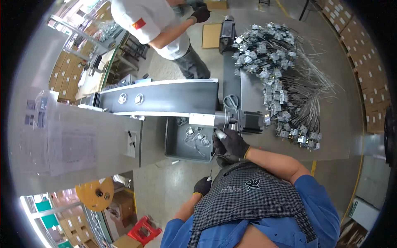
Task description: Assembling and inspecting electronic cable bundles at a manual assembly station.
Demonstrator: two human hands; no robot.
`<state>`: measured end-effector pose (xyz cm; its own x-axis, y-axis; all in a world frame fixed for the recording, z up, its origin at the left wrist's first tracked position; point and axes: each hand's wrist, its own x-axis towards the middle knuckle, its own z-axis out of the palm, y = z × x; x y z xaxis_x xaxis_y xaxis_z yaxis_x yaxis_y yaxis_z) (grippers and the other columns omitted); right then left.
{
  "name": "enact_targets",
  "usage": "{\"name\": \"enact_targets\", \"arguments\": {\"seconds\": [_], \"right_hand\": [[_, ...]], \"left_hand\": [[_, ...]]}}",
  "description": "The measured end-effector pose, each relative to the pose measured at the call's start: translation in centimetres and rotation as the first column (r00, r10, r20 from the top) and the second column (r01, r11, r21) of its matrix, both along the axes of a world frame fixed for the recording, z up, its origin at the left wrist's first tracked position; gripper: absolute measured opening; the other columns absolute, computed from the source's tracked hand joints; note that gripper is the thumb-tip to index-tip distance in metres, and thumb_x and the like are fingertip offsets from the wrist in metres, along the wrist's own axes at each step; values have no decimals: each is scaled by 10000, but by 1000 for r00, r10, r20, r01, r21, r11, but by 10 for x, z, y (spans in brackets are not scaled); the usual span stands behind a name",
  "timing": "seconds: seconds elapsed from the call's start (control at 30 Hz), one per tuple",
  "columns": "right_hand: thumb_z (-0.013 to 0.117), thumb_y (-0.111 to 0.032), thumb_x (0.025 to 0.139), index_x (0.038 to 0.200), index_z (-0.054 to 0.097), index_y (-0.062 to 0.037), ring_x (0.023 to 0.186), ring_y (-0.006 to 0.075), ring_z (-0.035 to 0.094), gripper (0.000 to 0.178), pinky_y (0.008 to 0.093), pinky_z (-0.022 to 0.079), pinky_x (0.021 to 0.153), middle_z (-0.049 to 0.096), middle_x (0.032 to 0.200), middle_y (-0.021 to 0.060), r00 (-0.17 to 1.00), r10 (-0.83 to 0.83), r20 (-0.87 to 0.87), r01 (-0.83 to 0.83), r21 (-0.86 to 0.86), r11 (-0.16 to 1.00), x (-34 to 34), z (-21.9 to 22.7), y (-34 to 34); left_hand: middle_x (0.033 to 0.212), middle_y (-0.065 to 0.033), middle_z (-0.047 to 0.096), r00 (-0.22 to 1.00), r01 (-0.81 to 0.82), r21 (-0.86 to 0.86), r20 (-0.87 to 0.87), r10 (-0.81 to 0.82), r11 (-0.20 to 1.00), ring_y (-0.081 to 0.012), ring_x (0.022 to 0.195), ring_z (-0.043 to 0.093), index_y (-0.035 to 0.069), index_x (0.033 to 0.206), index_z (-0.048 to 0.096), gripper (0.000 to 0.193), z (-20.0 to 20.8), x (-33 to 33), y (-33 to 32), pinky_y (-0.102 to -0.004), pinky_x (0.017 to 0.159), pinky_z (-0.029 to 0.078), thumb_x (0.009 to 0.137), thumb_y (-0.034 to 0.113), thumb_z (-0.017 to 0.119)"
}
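Motor [248,120] on one grey tray [171,144], right hand [230,143] gripping beneath it, left hand [202,185] fisted, contents unclear

Right hand [230,143] sat jammed at centre frame, hard against the black motor [250,122] and the end of the long grey machine housing [159,96], no gap there. Just left of it, the open grey tray [171,140] offered room, though loose rings and wire cluttered its floor. Upper right, the heap of wired connectors [277,70] blocked most of the surface [339,124]; a bare strip ran along its right side. Left hand [202,186] hung low over open floor [161,186]. A co-worker [165,29] closed off the upper centre.
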<state>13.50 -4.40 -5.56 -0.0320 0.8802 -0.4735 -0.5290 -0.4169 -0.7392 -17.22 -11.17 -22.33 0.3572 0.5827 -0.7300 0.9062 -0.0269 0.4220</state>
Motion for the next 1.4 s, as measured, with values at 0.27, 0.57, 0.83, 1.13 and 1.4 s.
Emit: {"name": "enact_targets", "arguments": {"seconds": [0.27, 0.57, 0.83, 1.13, 1.4], "right_hand": [[522, -320, 1042, 1021, 650, -72, 681, 246, 688, 280, 392, 564, 568, 689, 844, 80, 964, -109, -244, 13, -364, 931, -18, -44, -2], [519, -301, 1041, 1067, 641, -56, 741, 270, 717, 275, 413, 585, 605, 705, 944, 102, 864, -105, -492, -136, -429, 893, -20, -69, -13], [496, -290, 1053, 1068, 626, -24, 726, 222, 706, 297, 351, 575, 594, 689, 959, 104, 974, 132, -186, -194, -369, 909, -21, -36, -23], [500, -146, 1038, 1217, 617, -30, 719, 143, 659, 243, 271, 519, 601, 707, 972, 78, 991, 72, -117, -55, 142, 988, 24, 46, -10], [541, -64, 1016, 1189, 659, -13, 749, 160, 687, 215, 306, 575, 660, 719, 998, 104, 994, -109, -11, 107, 306, 946, 19, 44, 2]], "left_hand": [[1048, -242, 714, 989, -145, 6, -15, 145, 989, -448, 1013, 664, 72, 1122, 715, 469, 21, -32, -51, -528, 873, 518, 1006, 462, 481], [1036, -243, 716, 975, -216, 45, -48, 218, 975, -455, 1002, 666, 72, 1113, 717, 477, 10, -63, -61, -531, 862, 524, 1012, 463, 462], [1022, -238, 719, 978, -186, 12, -90, 186, 983, -437, 942, 682, 41, 1083, 709, 512, -24, -65, -65, -514, 841, 526, 1019, 464, 427], [912, -154, 736, 970, 76, -53, 236, -61, 996, -293, 713, 706, 48, 1098, 706, 301, -19, -70, -65, -415, 712, 562, 938, 275, 591], [919, -153, 713, 799, 412, 181, 400, -449, 893, -301, 858, 702, 101, 1140, 702, 391, -21, -77, -52, -391, 753, 569, 751, 63, 710]]}}
